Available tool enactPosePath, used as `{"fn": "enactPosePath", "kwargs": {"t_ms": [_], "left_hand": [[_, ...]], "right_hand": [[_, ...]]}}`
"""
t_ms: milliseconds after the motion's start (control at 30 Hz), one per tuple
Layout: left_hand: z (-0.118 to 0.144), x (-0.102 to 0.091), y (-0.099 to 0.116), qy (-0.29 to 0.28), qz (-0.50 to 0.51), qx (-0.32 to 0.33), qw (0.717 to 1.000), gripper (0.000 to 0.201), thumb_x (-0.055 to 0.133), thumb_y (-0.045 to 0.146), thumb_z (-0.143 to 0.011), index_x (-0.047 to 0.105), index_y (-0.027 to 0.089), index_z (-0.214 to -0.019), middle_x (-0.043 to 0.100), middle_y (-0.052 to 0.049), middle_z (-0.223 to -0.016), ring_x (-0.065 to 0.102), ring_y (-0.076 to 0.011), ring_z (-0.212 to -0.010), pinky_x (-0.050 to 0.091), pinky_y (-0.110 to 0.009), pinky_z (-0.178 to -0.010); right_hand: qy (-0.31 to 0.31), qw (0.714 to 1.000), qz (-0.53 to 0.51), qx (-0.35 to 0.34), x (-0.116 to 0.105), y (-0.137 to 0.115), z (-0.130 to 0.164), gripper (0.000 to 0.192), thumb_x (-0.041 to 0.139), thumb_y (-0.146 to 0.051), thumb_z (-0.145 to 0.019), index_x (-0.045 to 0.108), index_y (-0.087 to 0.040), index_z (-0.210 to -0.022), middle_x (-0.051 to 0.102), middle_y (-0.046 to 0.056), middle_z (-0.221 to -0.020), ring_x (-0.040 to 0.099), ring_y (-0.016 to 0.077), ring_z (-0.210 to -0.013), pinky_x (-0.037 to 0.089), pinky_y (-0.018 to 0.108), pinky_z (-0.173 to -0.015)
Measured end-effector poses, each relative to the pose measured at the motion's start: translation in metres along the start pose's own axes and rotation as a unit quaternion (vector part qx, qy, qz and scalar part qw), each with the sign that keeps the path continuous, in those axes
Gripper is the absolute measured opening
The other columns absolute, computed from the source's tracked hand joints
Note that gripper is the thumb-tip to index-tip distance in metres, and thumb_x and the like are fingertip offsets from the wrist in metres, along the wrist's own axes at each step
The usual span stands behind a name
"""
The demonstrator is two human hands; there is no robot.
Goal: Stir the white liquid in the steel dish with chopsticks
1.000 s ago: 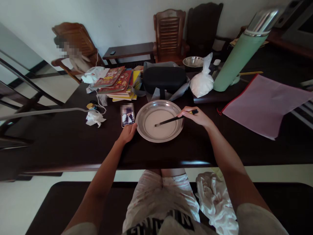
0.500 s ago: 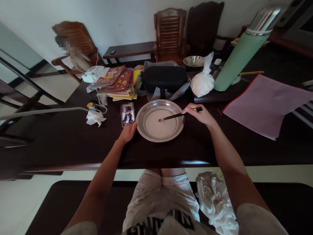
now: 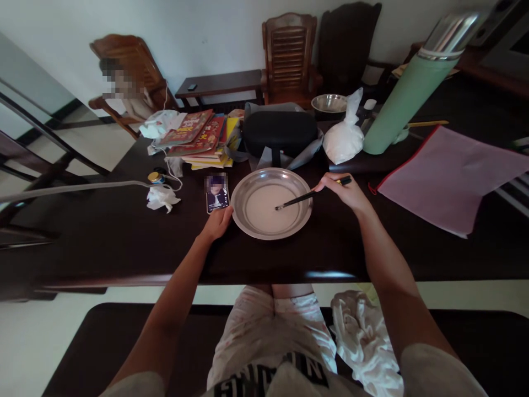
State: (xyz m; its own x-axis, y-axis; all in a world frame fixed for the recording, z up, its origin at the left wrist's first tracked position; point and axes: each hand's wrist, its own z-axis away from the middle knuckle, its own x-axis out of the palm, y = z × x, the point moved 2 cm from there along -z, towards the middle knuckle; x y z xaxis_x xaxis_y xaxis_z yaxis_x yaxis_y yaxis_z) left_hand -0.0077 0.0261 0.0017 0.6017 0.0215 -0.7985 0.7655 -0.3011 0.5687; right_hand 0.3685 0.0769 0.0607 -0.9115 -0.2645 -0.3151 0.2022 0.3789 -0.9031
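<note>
A round metal basin (image 3: 238,208) with whitish contents (image 3: 264,212) sits on the dark table in front of me. My left hand (image 3: 219,221) grips its left rim, thumb near the edge; the lower fingers are hidden. Black chopsticks (image 3: 298,199) with gold bands slant down into the basin, pinched in my right hand (image 3: 339,190) just beyond the right rim. Their tips meet the whitish surface right of its middle. Close to my left hand lies a phone (image 3: 217,197) with a lit screen.
Behind the basin is a black case (image 3: 279,132), with stacked books (image 3: 198,135) to its left. A tied bag of white powder (image 3: 343,144), a tall green thermos (image 3: 407,105) and a pink mesh bag (image 3: 450,176) stand or lie rightward. Crumpled tissue (image 3: 162,198) lies left. Someone sits beyond.
My right hand has shifted slightly right, and the chopstick tips have moved right and a little nearer me in the basin. My left hand stays at the rim.
</note>
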Motion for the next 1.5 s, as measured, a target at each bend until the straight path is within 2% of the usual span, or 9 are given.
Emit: {"fn": "enactPosePath", "kwargs": {"t_ms": [167, 367, 567, 667, 800, 967, 1167, 1333, 1500], "left_hand": [[0.000, 0.004, 0.000, -0.007, 0.018, -0.012, 1.000, 0.076, 0.006, 0.074, -0.093, 0.040, 0.024, -0.047, 0.048, -0.004, -0.043, 0.048, -0.0165, -0.046, 0.037, -0.032, -0.053], [0.003, 0.003, 0.005, -0.009, 0.052, -0.032, 0.998, 0.074, 0.013, 0.070, -0.096, 0.042, 0.023, -0.046, 0.049, -0.004, -0.045, 0.048, -0.0152, -0.047, 0.041, -0.031, -0.057], [0.008, 0.003, 0.011, 0.000, 0.122, -0.063, 0.990, 0.062, 0.022, 0.065, -0.097, 0.044, 0.022, -0.058, 0.048, 0.000, -0.049, 0.046, -0.0136, -0.051, 0.040, -0.027, -0.055], [0.010, 0.004, 0.010, 0.017, 0.135, -0.062, 0.989, 0.057, 0.027, 0.066, -0.096, 0.044, 0.021, -0.064, 0.048, 0.001, -0.053, 0.046, -0.0130, -0.052, 0.039, -0.026, -0.053], [0.013, 0.004, 0.009, 0.033, 0.115, -0.046, 0.992, 0.056, 0.029, 0.066, -0.096, 0.045, 0.021, -0.067, 0.051, 0.001, -0.057, 0.048, -0.0127, -0.055, 0.040, -0.026, -0.056], [0.014, 0.003, 0.012, 0.032, 0.081, -0.042, 0.995, 0.057, 0.026, 0.068, -0.096, 0.043, 0.021, -0.067, 0.051, 0.000, -0.058, 0.049, -0.0137, -0.056, 0.041, -0.028, -0.060], [0.016, 0.003, 0.011, 0.040, 0.047, -0.027, 0.998, 0.053, 0.024, 0.063, -0.098, 0.042, 0.022, -0.069, 0.051, 0.000, -0.057, 0.048, -0.0145, -0.054, 0.041, -0.028, -0.060], [0.020, 0.004, 0.010, 0.069, -0.022, -0.010, 0.997, 0.044, 0.024, 0.053, -0.099, 0.044, 0.022, -0.074, 0.052, -0.002, -0.065, 0.052, -0.0173, -0.063, 0.041, -0.030, -0.065], [0.020, 0.004, 0.014, 0.093, -0.079, 0.016, 0.992, 0.041, 0.025, 0.044, -0.100, 0.049, 0.022, -0.076, 0.058, -0.007, -0.077, 0.054, -0.0214, -0.078, 0.043, -0.035, -0.078]], "right_hand": [[-0.080, 0.997, -0.013, 0.021, 0.008, -0.003, 0.000, 0.038, 0.061, -0.059, -0.087, 0.079, -0.026, -0.082, 0.078, 0.003, -0.089, 0.070, 0.0217, -0.089, 0.050, 0.036, -0.090], [-0.006, 1.000, 0.015, 0.003, -0.001, -0.002, -0.001, 0.037, 0.062, -0.059, -0.087, 0.079, -0.027, -0.078, 0.076, 0.003, -0.085, 0.069, 0.0217, -0.086, 0.050, 0.037, -0.087], [-0.081, 0.997, -0.008, 0.016, 0.007, -0.002, 0.000, 0.037, 0.062, -0.059, -0.087, 0.079, -0.027, -0.083, 0.078, 0.003, -0.089, 0.070, 0.0223, -0.091, 0.051, 0.036, -0.090], [-0.052, 0.999, 0.010, 0.003, 0.005, -0.001, -0.001, 0.034, 0.063, -0.057, -0.087, 0.079, -0.027, -0.085, 0.077, 0.003, -0.093, 0.070, 0.0223, -0.093, 0.050, 0.036, -0.090], [-0.009, 1.000, -0.003, 0.009, -0.001, 0.000, 0.000, 0.037, 0.061, -0.058, -0.088, 0.078, -0.027, -0.074, 0.076, 0.002, -0.082, 0.070, 0.0218, -0.085, 0.050, 0.037, -0.090], [-0.083, 0.996, -0.008, 0.018, 0.010, 0.000, -0.001, 0.035, 0.062, -0.058, -0.087, 0.079, -0.027, -0.085, 0.078, 0.003, -0.089, 0.071, 0.0221, -0.091, 0.051, 0.036, -0.089], [-0.013, 1.000, 0.010, 0.004, 0.003, -0.002, -0.001, 0.038, 0.061, -0.057, -0.088, 0.078, -0.027, -0.076, 0.077, 0.003, -0.083, 0.069, 0.0216, -0.086, 0.050, 0.036, -0.088], [-0.071, 0.997, -0.017, 0.020, 0.009, -0.002, -0.001, 0.036, 0.062, -0.058, -0.088, 0.079, -0.027, -0.080, 0.077, 0.003, -0.088, 0.070, 0.0218, -0.089, 0.050, 0.036, -0.088], [-0.003, 1.000, 0.026, 0.001, 0.004, 0.000, -0.002, 0.038, 0.062, -0.060, -0.086, 0.079, -0.027, -0.078, 0.075, 0.003, -0.083, 0.067, 0.0217, -0.084, 0.049, 0.037, -0.085]]}}
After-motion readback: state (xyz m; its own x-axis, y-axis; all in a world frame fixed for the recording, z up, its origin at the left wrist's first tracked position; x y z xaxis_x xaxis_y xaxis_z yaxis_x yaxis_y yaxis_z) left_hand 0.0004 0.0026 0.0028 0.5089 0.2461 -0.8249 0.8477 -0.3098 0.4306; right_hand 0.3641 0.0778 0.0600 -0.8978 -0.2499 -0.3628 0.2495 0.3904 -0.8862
